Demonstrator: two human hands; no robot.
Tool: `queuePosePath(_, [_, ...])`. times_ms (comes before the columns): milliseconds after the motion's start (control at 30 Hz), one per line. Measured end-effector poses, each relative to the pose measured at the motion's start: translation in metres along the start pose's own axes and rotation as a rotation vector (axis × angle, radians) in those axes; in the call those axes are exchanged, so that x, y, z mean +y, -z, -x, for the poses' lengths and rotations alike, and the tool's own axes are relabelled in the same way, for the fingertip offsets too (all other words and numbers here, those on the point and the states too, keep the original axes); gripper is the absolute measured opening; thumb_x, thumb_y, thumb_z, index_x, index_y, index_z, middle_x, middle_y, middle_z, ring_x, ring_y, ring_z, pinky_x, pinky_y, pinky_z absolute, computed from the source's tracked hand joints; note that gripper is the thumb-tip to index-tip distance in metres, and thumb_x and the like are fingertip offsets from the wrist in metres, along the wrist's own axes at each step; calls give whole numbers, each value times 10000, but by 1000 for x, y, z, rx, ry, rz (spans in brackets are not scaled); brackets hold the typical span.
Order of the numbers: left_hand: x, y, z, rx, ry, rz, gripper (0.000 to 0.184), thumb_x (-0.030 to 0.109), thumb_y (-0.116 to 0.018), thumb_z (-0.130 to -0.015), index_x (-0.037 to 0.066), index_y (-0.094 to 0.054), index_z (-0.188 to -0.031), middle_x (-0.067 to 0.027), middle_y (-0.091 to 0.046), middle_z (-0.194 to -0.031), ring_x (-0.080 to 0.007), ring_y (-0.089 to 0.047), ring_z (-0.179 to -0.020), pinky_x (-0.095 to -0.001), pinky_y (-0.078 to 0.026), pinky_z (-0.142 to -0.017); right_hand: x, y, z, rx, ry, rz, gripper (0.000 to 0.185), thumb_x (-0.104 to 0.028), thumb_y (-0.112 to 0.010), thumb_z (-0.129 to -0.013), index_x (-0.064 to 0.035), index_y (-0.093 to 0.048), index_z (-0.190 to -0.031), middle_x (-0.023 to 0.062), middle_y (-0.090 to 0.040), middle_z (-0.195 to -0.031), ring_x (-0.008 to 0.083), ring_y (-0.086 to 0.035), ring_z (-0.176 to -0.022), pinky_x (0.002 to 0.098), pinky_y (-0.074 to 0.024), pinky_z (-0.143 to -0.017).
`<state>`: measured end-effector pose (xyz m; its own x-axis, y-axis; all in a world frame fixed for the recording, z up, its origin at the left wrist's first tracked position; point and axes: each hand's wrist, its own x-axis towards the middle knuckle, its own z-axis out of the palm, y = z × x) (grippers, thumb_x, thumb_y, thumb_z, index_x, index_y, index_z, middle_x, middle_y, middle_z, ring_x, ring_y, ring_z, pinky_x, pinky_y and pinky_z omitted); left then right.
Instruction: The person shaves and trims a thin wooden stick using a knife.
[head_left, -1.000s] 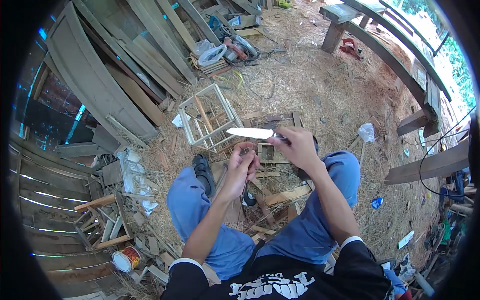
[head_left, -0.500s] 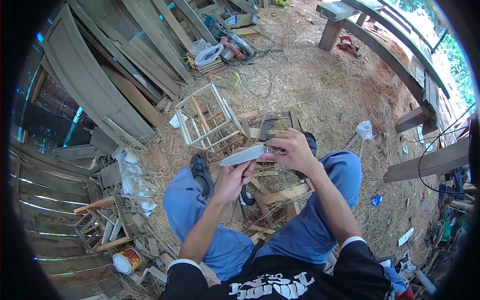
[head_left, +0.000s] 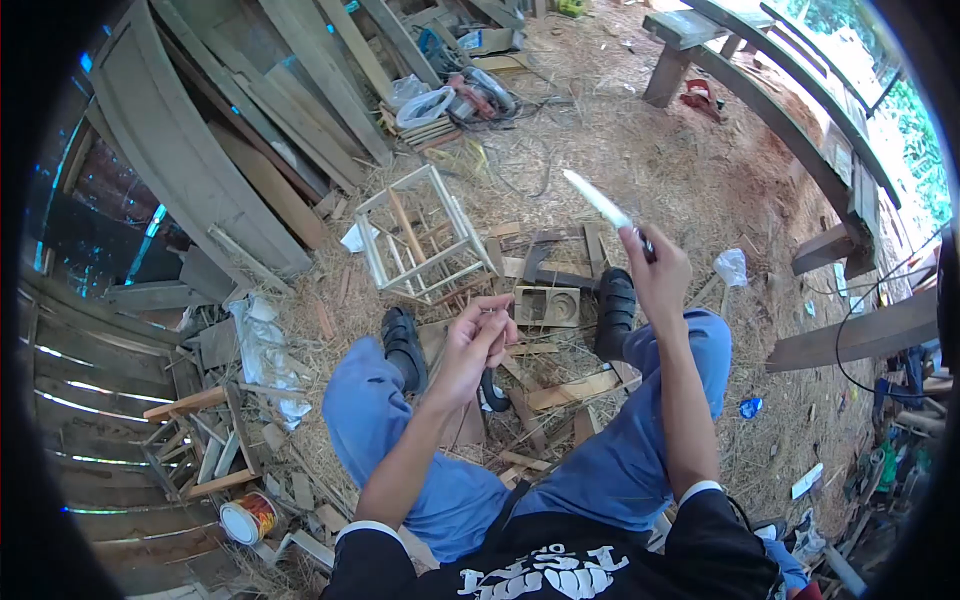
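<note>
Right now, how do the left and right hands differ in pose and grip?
The right hand grips a knife, blade pointing away; the left hand is curled in a pinch, any contents too small to tell. The right hand is farther forward than the left hand. Both are bare.

Daylight shows through gaps in the plank wall (head_left: pixel 130 430), and greenery (head_left: pixel 918 135) lies beyond the open side. Boards (head_left: pixel 190 150) lean at the upper left; a bench (head_left: pixel 780 110) stands opposite on the shavings-strewn floor (head_left: pixel 640 150).
</note>
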<state>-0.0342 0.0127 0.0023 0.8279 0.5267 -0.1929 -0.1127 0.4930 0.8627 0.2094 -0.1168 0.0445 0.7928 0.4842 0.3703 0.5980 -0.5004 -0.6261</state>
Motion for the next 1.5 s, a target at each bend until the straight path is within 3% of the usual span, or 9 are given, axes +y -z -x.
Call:
queuePosePath(233, [6, -8, -6, 59, -10, 52, 320, 150, -538, -1030, 71, -556, -1340, -47, -620, -862, -10, -339, -558, -179, -281, -468, -15, -20, 19, -269, 323, -191, 310, -353, -737, -856, -67, -738, -974, 136, -651, -700, 255, -637, -611, 374, -482, -582])
queuePosePath(367, [-3, -5, -14, 83, 23, -14, 340, 132, -536, -1029, 51, -564, -1358, -47, -633, -877, -14, -360, -566, -188, -294, -478, -31, -27, 26, -533, 374, -404, 274, -316, -752, -847, -74, -741, -977, 136, -661, -724, 272, -633, -618, 388, -486, -604])
queuePosePath(900, [-3, -5, -1, -77, 112, 95, 364, 138, -524, -1039, 72, -537, -1396, -5, -559, -830, -21, -333, -586, -188, -246, -473, -18, -22, 25, -464, 685, -336, 356, -383, -795, -765, -103, -759, -982, 71, -664, -794, 262, -614, -768, 389, -450, -741])
queuePosePath(1000, [-2, -4, 6, -118, 86, 43, 341, 138, -536, -1035, 90, -568, -1370, -14, -577, -830, -18, -333, -568, -186, -257, -465, -5, -20, 19, -301, 631, -288, 320, -362, -786, -796, -99, -755, -976, 76, -674, -799, 248, -626, -751, 391, -458, -700])
queuePosePath(1067, [-4, -7, 12, -156, 65, 5, 325, 134, -536, -1033, 106, -587, -1353, -25, -595, -826, -14, -332, -548, -181, -268, -459, 13, -21, 6, -130, 213, -361, 282, -337, -737, -871, -74, -739, -975, 93, -655, -747, 203, -613, -679, 367, -450, -623])
queuePosePath(1167, [-11, -18, 15, -164, 79, 31, 327, 139, -549, -1027, 120, -584, -1351, -52, -642, -863, -10, -330, -521, -175, -282, -452, 12, 5, -16, -24, -87, -213, 277, -314, -681, -931, -43, -719, -975, 111, -627, -698, 169, -575, -613, 335, -432, -567])
queuePosePath(1267, [-16, -4, 4, -42, 12, -5, 347, 152, -562, -1022, 121, -562, -1368, -45, -634, -857, -8, -327, -522, -174, -284, -453, 23, -6, -2, -51, 6, -195, 300, -325, -667, -945, -30, -708, -983, 113, -591, -658, 157, -538, -585, 313, -424, -569])
queuePosePath(1400, [-5, 4, -1, 63, 4, 41, 304, 147, -567, -1020, 101, -566, -1320, -46, -624, -851, -4, -330, -532, -166, -287, -461, -1, -13, 22, -243, 249, -339, 257, -251, -657, -937, -7, -686, -1012, 159, -652, -800, 265, -631, -702, 367, -472, -623])
queuePosePath(1500, [-3, -1, -4, 78, -29, 69, 272, 121, -557, -1017, 84, -575, -1285, -51, -624, -855, -8, -340, -544, -171, -282, -454, -13, -23, 25, -414, 386, -326, 235, -211, -646, -925, -17, -662, -1056, 168, -661, -927, 336, -622, -863, 412, -471, -770])
